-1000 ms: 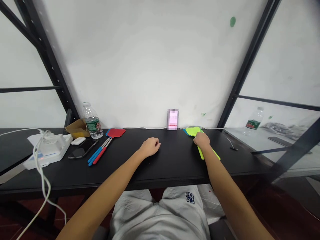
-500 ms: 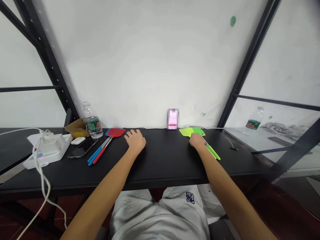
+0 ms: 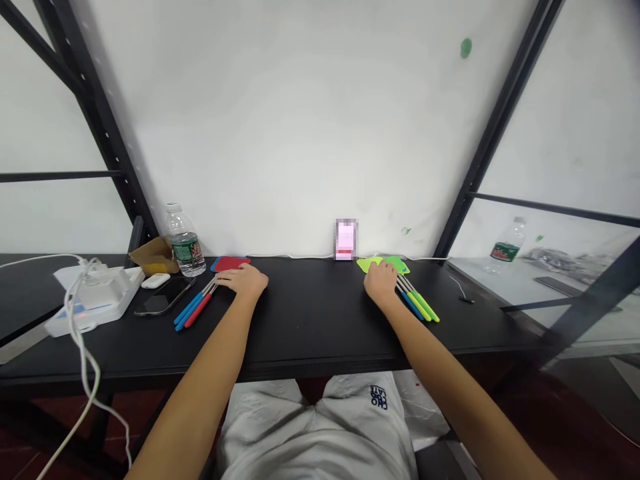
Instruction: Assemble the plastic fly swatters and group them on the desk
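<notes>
My left hand [image 3: 243, 279] is open, its fingers stretched leftward over the neck of the red fly swatter [image 3: 233, 263]. A blue fly swatter [image 3: 187, 310] lies beside and partly under the red one, their handles slanting toward the table's front. Over on the right, my right hand [image 3: 381, 281] rests at the left of a group of fly swatters, its loosely bent fingers by the yellow-green swatter's head [image 3: 369, 264]. A green swatter head [image 3: 397, 263] overlaps it. A blue handle [image 3: 413, 307] and yellow-green handles [image 3: 425, 307] fan out to the right. The right fingertips are hidden.
On the left of the black table [image 3: 310, 320] stand a water bottle [image 3: 185, 243], an open cardboard box [image 3: 156, 257], a phone [image 3: 167, 296], a white case [image 3: 155, 281] and a white power strip [image 3: 107, 297] with cables. A blurred phone [image 3: 345, 240] leans against the wall.
My left hand has moved left onto the red swatter's neck. My right hand has shifted slightly left, uncovering the shafts and the blue handle.
</notes>
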Available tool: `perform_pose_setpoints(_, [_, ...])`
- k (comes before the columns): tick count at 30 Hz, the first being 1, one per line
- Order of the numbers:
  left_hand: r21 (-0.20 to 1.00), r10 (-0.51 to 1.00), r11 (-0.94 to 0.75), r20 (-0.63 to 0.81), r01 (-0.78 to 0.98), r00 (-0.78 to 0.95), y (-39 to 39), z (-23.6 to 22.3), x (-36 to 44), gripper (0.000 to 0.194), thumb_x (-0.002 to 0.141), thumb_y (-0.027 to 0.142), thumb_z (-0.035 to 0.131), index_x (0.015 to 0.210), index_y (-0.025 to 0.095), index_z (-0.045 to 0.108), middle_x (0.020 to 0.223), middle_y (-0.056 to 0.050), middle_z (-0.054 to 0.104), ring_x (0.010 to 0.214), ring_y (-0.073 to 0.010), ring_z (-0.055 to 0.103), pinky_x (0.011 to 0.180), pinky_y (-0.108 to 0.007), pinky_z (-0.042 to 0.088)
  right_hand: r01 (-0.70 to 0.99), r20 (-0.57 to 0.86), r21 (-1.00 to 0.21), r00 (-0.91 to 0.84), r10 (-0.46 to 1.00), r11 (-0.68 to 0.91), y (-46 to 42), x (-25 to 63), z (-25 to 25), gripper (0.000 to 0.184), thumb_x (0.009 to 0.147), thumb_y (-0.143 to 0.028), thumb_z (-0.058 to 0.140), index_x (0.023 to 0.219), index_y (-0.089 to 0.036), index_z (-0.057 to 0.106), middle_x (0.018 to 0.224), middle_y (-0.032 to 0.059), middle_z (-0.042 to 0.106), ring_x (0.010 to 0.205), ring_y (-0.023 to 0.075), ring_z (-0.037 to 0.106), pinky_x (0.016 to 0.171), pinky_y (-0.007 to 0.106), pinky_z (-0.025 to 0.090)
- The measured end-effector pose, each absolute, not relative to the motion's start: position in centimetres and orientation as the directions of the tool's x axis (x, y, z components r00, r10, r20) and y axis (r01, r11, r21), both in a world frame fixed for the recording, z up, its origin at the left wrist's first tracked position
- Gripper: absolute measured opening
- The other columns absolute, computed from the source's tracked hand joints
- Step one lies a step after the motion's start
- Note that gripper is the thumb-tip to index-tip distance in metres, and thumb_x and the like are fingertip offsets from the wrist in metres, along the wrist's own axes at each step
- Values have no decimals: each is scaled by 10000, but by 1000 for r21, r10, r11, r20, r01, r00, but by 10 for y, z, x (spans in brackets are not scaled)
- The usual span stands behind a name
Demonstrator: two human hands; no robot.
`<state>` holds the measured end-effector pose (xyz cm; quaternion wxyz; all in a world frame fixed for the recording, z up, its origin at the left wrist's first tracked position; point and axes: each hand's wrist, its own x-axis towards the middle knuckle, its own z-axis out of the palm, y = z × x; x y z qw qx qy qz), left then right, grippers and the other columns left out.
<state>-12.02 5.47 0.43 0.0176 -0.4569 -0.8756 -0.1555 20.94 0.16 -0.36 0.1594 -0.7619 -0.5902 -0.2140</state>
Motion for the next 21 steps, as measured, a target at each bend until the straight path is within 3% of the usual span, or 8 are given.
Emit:
perform_pose_setpoints(7, [279,785,537,180,796,-592,59,4,-129,727,747,415,587,1346,21,467,1377,-394,424,1292,-564,342,915,-805,173,989,530,81,61,846,-122,0,181,-8,246,892,-237,481,1044,-98,616,1099,223,579,1039,331,494,870,421,348])
perform_pose_setpoints(14, [206,816,554,56,807,-575,61,4,-120,757,762,426,556,1396,26,446,1442,-379,358,1348,-571,264,945,-803,169,990,518,143,-58,854,-19,3,167,-12,212,891,-236,489,1010,-112,614,1081,204,567,1021,320,478,862,412,345])
perform_pose_setpoints(21, [93,845,519,97,850,-526,63,-5,-107,688,773,491,538,1324,80,563,1427,-334,385,1251,-567,324,894,-785,215,979,573,194,-167,802,65,3,153,-8,194,907,-233,456,979,-129,603,1075,185,555,1004,307,452,857,414,343])
